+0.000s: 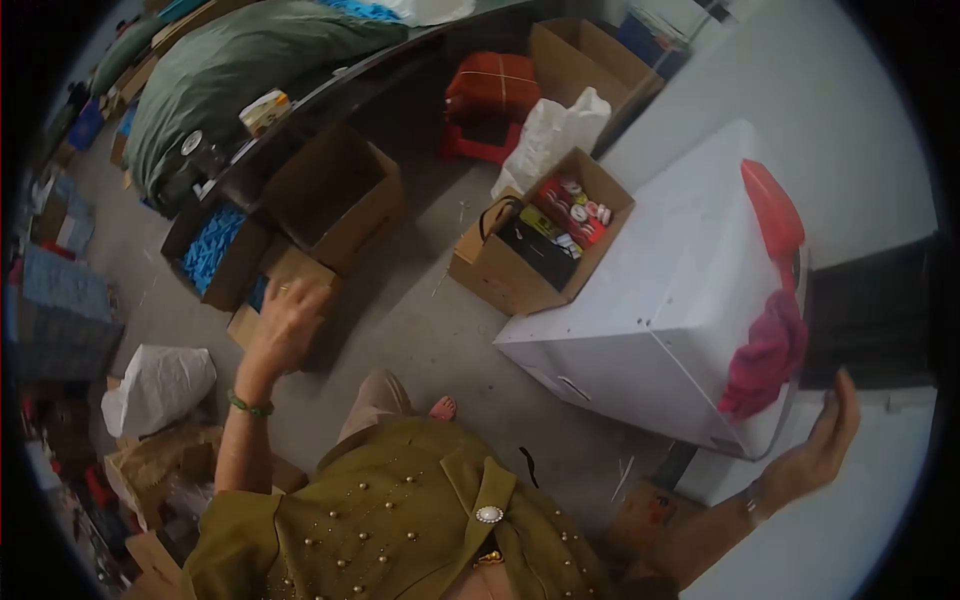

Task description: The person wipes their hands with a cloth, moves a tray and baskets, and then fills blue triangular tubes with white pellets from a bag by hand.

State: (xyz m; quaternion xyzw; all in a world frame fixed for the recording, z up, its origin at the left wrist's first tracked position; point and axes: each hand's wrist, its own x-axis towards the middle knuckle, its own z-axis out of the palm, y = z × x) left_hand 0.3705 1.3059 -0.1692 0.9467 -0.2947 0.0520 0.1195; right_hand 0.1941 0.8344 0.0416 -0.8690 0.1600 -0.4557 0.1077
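Left grip (288, 315) sits at 9 o'clock, fingers curled partway; from my end I cannot tell whether it holds anything. Right grip (818, 445), near 4 o'clock, is spread wide with nothing visible in it.

The flapped carton (302, 268) lies at 9 o'clock, overlapped in my view by the left fingers; contact I can't confirm. I'd judge its cardboard light and fairly stiff, the flaps bendy, so I'd favour a hold on the side walls. Blue strips (212, 248) fill the box beyond it, toward 9 o'clock; they look thin, loose and light, easiest taken in a pinch or scoop.

At 3 o'clock, just beyond the right fingers, hangs a pink cloth (765, 358), soft and crumpled; any bunched fold should do for purchase. It drapes over the white cabinet (650, 280), smooth, hard and rounded at the corners, probably slick. A red scoop-shaped piece (773, 212), glossy and rigid-looking, lies between 2 and 3 o'clock.
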